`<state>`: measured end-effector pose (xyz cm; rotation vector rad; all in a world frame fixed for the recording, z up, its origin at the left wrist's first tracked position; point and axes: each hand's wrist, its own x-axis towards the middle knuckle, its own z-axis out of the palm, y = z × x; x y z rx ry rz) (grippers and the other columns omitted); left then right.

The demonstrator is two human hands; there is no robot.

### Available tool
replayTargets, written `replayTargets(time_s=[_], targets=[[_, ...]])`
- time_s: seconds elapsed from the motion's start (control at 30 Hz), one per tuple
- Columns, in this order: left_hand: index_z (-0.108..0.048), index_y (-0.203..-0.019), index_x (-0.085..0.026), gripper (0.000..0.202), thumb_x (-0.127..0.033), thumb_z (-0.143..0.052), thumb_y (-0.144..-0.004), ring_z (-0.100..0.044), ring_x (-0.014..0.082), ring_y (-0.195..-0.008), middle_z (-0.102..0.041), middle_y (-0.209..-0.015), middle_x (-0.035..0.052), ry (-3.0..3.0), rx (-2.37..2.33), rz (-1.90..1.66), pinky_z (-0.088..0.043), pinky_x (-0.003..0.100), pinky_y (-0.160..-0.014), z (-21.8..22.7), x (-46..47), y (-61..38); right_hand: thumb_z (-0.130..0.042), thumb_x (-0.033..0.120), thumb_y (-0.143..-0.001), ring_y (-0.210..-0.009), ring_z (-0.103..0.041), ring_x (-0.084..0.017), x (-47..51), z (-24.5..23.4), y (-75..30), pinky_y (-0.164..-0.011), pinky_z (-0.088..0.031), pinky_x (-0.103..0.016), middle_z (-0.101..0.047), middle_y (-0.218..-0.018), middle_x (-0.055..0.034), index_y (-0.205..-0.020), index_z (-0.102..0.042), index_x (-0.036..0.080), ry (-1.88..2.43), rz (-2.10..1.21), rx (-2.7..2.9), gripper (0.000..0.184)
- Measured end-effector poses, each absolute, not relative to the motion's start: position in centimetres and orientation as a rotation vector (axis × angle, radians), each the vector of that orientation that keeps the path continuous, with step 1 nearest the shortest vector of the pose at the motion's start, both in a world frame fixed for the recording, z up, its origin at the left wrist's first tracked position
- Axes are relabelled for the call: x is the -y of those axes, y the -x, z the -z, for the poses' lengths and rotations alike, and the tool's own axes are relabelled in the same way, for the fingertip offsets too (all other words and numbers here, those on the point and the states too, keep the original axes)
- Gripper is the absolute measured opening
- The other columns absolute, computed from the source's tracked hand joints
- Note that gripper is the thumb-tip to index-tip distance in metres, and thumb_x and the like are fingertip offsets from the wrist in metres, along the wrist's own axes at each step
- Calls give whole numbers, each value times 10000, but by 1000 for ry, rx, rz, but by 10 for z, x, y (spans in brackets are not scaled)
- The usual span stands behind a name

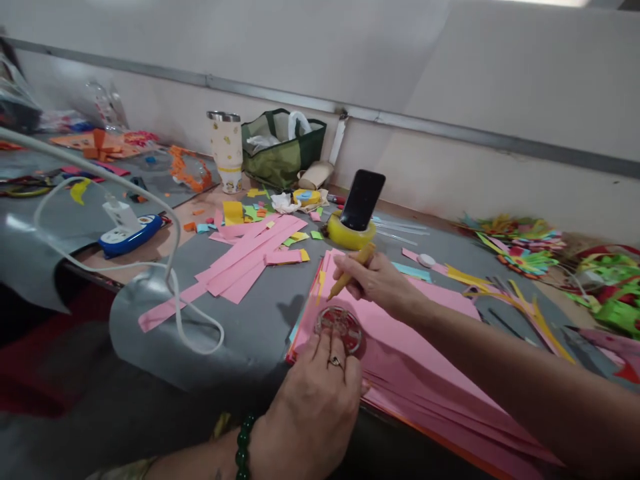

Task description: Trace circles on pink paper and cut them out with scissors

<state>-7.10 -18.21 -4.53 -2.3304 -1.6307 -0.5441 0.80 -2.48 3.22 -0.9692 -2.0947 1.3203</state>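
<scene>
One yellow pen (353,270), pinched by the right hand (381,283) and slanting toward one o'clock, has its tip near, perhaps touching, the eleven-o'clock rim of a round disc (347,321) the left hand's (320,393) fingers flatten onto pink paper (425,327).

A grey sheet (235,330) covers much of the surface (163,245), and brown shows around it. The sheet curls down at the front edge. A big pile of pink paper (393,343) lies near the front, and long pink strips (250,257) lie to its left. A yellow roll (350,237) sits just behind the pile. Farther back, a tall cup (226,150) stands beside a green bag (285,160). A blue power strip (127,239) sits on the left.
</scene>
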Motion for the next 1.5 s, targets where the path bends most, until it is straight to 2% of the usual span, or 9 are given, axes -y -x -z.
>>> replayTargets(time_s=[0.13, 0.3, 0.67, 0.8, 1.07, 1.23, 1.33, 1.4, 1.5], targets=[[-561, -1012, -70, 269, -245, -372, -934, -581, 314, -1120, -624, -1151, 232, 2325, 1616, 597, -486, 414, -907, 42, 178, 74, -570, 460, -814, -368, -360, -46, 20, -21, 2, -388, -272, -198, -417, -387, 72, -587, -575, 136, 984, -1297, 2172, 396], [-570, -1014, -56, 266, -242, -401, -926, -598, 310, -1094, -634, -1134, 235, 2308, 1615, 633, -502, 401, -883, 42, 176, 75, -597, 449, -784, -391, -400, -53, 20, -20, 6, -402, -304, -204, -507, -450, 40, -593, -601, 128, 1030, -1322, 2266, 373], [-558, -1033, -60, 266, -252, -409, -925, -587, 308, -1104, -616, -1166, 228, 2330, 1649, 571, -486, 402, -904, 40, 176, 74, -642, 508, -722, -397, -392, -55, 14, -9, 2, -398, -289, -202, -487, -433, 44, -601, -599, 126, 1076, -1467, 2199, 403], [-538, -1033, -76, 222, -215, -412, -914, -605, 291, -1043, -625, -1121, 201, 2371, 1661, 566, -492, 409, -876, 39, 174, 76, -649, 521, -710, -380, -391, -58, 12, -6, -8, -389, -298, -203, -487, -426, 46, -610, -598, 134, 1107, -1463, 2133, 403], [-527, -973, -116, 201, -198, -348, -932, -606, 268, -909, -627, -985, 146, 2525, 1663, 501, -501, 408, -764, 25, 173, 85, -598, 505, -780, -395, -402, -69, 31, -10, -45, -402, -305, -209, -531, -464, 10, -552, -565, 145, 1149, -1144, 2133, 428], [-532, -919, -158, 216, -231, -330, -946, -611, 220, -715, -638, -809, 63, 2727, 1723, 424, -465, 333, -630, 1, 162, 100, -541, 387, -866, -474, -463, -85, 66, -6, -76, -463, -361, -207, -564, -561, 7, -671, -604, 150, 1067, -832, 2267, 313], [-544, -931, -171, 273, -278, -295, -961, -611, 194, -650, -652, -780, 42, 2826, 1738, 360, -396, 285, -547, -14, 150, 111, -507, 270, -900, -561, -524, -96, 89, -2, -88, -550, -401, -208, -624, -664, -9, -794, -628, 155, 882, -609, 2461, 198], [-564, -935, -172, 316, -282, -269, -968, -609, 189, -666, -660, -810, 43, 2885, 1563, 336, -371, 283, -552, -21, 140, 117, -487, 202, -903, -588, -556, -108, 100, 2, -90, -571, -401, -217, -643, -689, -24, -818, -620, 148, 737, -393, 2568, 167], [-598, -967, -158, 339, -253, -272, -968, -609, 190, -751, -668, -899, 67, 2985, 1242, 223, -378, 290, -626, -29, 124, 123, -471, 152, -894, -546, -551, -126, 111, 8, -87, -524, -362, -238, -621, -630, -32, -782, -591, 135, 586, -56, 2655, 165]])
